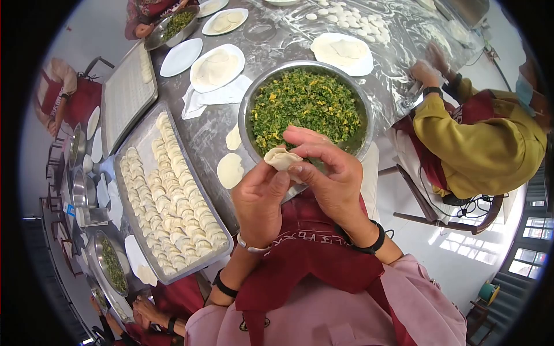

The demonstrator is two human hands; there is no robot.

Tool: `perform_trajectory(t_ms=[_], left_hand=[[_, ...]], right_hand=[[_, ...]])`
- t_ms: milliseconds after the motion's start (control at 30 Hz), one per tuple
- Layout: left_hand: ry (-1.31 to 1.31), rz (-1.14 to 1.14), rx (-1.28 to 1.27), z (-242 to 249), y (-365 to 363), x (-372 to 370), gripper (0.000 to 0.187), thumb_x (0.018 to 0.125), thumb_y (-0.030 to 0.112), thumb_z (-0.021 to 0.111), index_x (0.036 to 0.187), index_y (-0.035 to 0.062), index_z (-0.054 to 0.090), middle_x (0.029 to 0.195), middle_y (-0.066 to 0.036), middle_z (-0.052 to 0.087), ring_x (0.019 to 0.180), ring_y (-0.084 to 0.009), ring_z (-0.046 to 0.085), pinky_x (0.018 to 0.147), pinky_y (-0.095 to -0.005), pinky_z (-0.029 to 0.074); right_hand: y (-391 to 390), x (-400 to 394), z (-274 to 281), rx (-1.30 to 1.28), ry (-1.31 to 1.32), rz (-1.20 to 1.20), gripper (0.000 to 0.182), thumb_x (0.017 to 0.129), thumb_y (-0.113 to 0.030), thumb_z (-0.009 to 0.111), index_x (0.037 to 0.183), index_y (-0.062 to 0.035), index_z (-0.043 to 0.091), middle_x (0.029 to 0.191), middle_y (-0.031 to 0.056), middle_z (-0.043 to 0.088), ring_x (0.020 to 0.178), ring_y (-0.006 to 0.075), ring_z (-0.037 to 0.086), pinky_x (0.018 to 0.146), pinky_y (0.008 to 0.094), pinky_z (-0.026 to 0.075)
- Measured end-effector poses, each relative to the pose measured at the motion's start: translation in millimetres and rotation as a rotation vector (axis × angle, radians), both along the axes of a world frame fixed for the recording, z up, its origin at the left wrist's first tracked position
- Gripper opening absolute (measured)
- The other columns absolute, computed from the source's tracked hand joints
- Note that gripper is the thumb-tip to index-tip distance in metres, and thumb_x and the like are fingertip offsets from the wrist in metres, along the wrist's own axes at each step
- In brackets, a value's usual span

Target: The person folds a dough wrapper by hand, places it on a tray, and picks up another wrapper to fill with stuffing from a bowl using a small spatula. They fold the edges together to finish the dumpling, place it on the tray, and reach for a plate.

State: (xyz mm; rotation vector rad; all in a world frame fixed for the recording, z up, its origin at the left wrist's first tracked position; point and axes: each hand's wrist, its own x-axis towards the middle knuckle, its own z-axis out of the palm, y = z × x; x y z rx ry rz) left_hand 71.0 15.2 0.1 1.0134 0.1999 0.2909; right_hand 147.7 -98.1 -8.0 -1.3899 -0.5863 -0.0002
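Both hands hold one folded dumpling (282, 158) between them, just in front of a large steel bowl (248, 115) of chopped green and yellow filling (306, 104). My left hand (258, 193) pinches its left side with thumb and fingers. On the right side, my right hand (332, 179) presses the dough edge with thumb and forefinger, its other fingers raised over the bowl's rim. Flat dough wrappers (230, 170) lie on the table left of the bowl. Further left is a metal tray (138, 230) with rows of folded dumplings (173, 202).
Plates of wrappers (217, 68) (343, 53) stand beyond the bowl, near a white cloth (216, 99). Dough pieces (358, 23) lie on the floured table (277, 34). A person in a yellow top (479, 138) works at the right; others are at the left and lower left.
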Motion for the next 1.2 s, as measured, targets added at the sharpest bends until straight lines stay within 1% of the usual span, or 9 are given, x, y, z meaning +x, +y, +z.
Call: perform_trajectory(t_ms=[100, 300, 500, 600, 700, 800, 900, 1000, 1200], left_hand=[[-0.02, 0.042, 0.069, 2, -5, 2, 0.04, 0.098, 0.007, 0.056, 0.134, -0.0099, 0.048, 0.119, -0.014, 0.063, 0.107, -0.0191, 0.062, 0.091, -0.0327, 0.054], [-0.034, -0.065, 0.335, -8, 3, -3, 0.04, 0.099, 0.006, 0.053, 0.137, -0.007, 0.046, 0.121, -0.013, 0.061, 0.108, -0.0171, 0.061, 0.088, -0.0328, 0.057], [0.002, -0.075, 0.205, -7, 6, 1, 0.04, 0.099, 0.006, 0.054, 0.137, -0.0069, 0.046, 0.121, -0.013, 0.062, 0.107, -0.0179, 0.062, 0.093, -0.0323, 0.052], [-0.027, -0.081, 0.215, -12, 4, 0, 0.042, 0.101, 0.01, 0.051, 0.139, -0.0051, 0.043, 0.122, -0.012, 0.061, 0.107, -0.0159, 0.061, 0.09, -0.0309, 0.054], [0.032, -0.056, 0.209, -6, 2, 0, 0.043, 0.1, 0.009, 0.051, 0.14, -0.0052, 0.043, 0.122, -0.012, 0.06, 0.107, -0.0153, 0.061, 0.09, -0.0298, 0.054], [0.052, -0.072, 0.208, -4, 3, -2, 0.043, 0.101, 0.01, 0.051, 0.141, -0.0051, 0.042, 0.122, -0.011, 0.06, 0.107, -0.0145, 0.061, 0.09, -0.0288, 0.053], [0.057, -0.095, 0.256, -4, 1, -2, 0.044, 0.1, 0.007, 0.05, 0.141, -0.0055, 0.042, 0.122, -0.011, 0.06, 0.107, -0.0139, 0.06, 0.09, -0.0285, 0.052], [0.073, -0.158, 0.352, -7, 7, -2, 0.044, 0.099, 0.005, 0.049, 0.141, -0.006, 0.042, 0.121, -0.01, 0.06, 0.106, -0.0134, 0.059, 0.091, -0.0279, 0.05], [0.079, -0.212, 0.231, 0, 10, -4, 0.046, 0.097, 0.002, 0.05, 0.141, -0.0059, 0.041, 0.12, -0.008, 0.06, 0.103, -0.012, 0.058, 0.089, -0.0269, 0.049]], right_hand=[[-1, 2, 1, -0.062, -0.071, -0.023, 0.014, 0.078, -0.001, 0.071, 0.092, 0.0002, 0.069, 0.114, 0.0158, 0.068, 0.117, 0.0323, 0.06, 0.098, 0.0393, 0.047], [-9, 10, 2, -0.089, -0.218, 0.014, 0.016, 0.076, 0.0, 0.07, 0.092, -0.0005, 0.069, 0.113, 0.0129, 0.069, 0.117, 0.0327, 0.06, 0.096, 0.0397, 0.048], [-11, 10, 5, -0.244, -0.2, -0.008, 0.027, 0.074, -0.004, 0.074, 0.1, -0.002, 0.071, 0.119, 0.0137, 0.067, 0.12, 0.0331, 0.058, 0.097, 0.0404, 0.047], [-8, 9, 12, -0.275, -0.241, 0.031, 0.03, 0.073, -0.006, 0.075, 0.102, -0.0029, 0.071, 0.121, 0.0144, 0.066, 0.121, 0.0333, 0.057, 0.098, 0.0407, 0.047], [-6, 10, 4, -0.235, -0.269, 0.029, 0.027, 0.072, -0.005, 0.075, 0.098, -0.003, 0.071, 0.119, 0.0141, 0.067, 0.12, 0.0338, 0.058, 0.097, 0.041, 0.048], [-5, 9, 2, -0.227, -0.244, 0.084, 0.021, 0.074, -0.004, 0.074, 0.095, -0.0031, 0.071, 0.119, 0.0132, 0.067, 0.123, 0.0342, 0.056, 0.103, 0.0431, 0.042], [-4, 9, 0, -0.2, -0.3, 0.055, 0.018, 0.071, -0.001, 0.072, 0.089, -0.0028, 0.07, 0.113, 0.0131, 0.069, 0.116, 0.0347, 0.06, 0.094, 0.041, 0.05], [-7, 12, -5, -0.25, -0.356, 0.068, 0.021, 0.071, -0.001, 0.072, 0.092, -0.0018, 0.071, 0.115, 0.0136, 0.068, 0.117, 0.0347, 0.06, 0.094, 0.0408, 0.05], [-5, 8, 10, -0.218, -0.207, 0.083, 0.028, 0.069, 0.0, 0.074, 0.097, 0.0007, 0.071, 0.116, 0.0146, 0.068, 0.121, 0.0348, 0.057, 0.099, 0.0434, 0.046]])
